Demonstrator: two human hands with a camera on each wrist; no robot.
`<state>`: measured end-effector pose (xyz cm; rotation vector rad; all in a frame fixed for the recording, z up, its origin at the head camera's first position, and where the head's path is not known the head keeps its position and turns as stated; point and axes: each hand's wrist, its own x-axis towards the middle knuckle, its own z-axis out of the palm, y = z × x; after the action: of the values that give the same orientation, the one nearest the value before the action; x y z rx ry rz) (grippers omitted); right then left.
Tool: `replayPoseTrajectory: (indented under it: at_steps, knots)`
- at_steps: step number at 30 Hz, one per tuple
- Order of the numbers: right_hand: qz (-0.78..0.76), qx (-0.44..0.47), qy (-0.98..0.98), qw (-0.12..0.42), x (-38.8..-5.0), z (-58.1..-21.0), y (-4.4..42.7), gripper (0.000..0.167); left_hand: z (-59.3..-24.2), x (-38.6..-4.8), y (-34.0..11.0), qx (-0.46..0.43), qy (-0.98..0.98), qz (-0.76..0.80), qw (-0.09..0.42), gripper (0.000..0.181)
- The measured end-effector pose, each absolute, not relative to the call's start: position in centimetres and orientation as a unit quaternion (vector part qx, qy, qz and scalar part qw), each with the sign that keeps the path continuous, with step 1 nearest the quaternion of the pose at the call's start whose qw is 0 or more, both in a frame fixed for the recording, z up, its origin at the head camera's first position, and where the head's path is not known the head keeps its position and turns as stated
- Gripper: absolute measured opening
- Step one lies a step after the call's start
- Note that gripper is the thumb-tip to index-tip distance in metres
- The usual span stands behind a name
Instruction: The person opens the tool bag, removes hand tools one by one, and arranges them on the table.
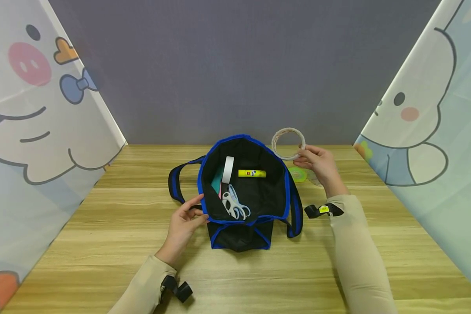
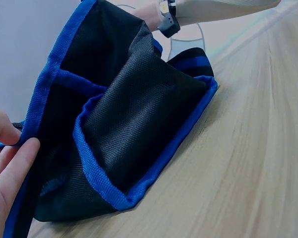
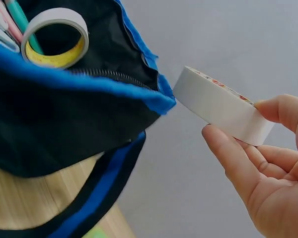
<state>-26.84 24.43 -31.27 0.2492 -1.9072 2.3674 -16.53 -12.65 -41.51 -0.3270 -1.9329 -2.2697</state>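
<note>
From the head view, here's the black bag [image 1: 247, 152] with blue trim, mouth wide on the table [image 1: 121, 240], and the left hand [image 1: 184, 222] pinches its rim on the near left. Over on the far side, the right hand [image 1: 318, 163] has a roll of tape [image 1: 274, 143] between thumb and fingers, up in the air just beyond the bag's right rim, outside it. Look into that bag! A white roll [image 1: 227, 170] on edge, a yellow glue stick [image 1: 252, 173] lying flat, scissors [image 1: 235, 205] near the front, and a teal item [image 1: 217, 181] tucked along the left. A green round thing [image 1: 298, 174] sits on the table below the right hand, partly hidden.

To the left wrist view: now we get the front pocket [image 2: 139, 119], gaping, blue-edged, its depths too dark to read. Fingers and thumb hold the bag's blue edge.

And the right wrist view! Red print shows along the edge of the held tape, gripped at one end, close beside the bag's corner. Inside, the white roll reveals a yellow core, and a zipper [image 3: 114, 77] runs along the rim.
</note>
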Motion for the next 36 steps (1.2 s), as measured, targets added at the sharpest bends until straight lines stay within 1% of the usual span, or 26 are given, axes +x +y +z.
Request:
replayPoseTrajectory:
  at_steps: [5,16,26,36]
  knots:
    - [0.783,0.081,-0.614,0.06,-26.6,-31.6,25.6,0.027,-41.5,-16.5,-12.7,-0.111,-0.644,-0.753,0.071,0.059]
    - [0.817,0.068,-0.568,0.068,-26.1,-32.2,28.0,0.028,-41.5,-16.5,-12.7,-0.114,-0.645,-0.752,0.071,0.059]
    - [0.854,0.044,-0.511,0.085,-25.9,-33.4,30.5,0.025,-41.5,-16.6,-12.7,-0.109,-0.647,-0.751,0.069,0.059]
    - [0.883,-0.015,-0.45,0.132,-25.8,-34.8,32.7,0.02,-41.5,-16.5,-12.7,-0.109,-0.65,-0.748,0.07,0.059]
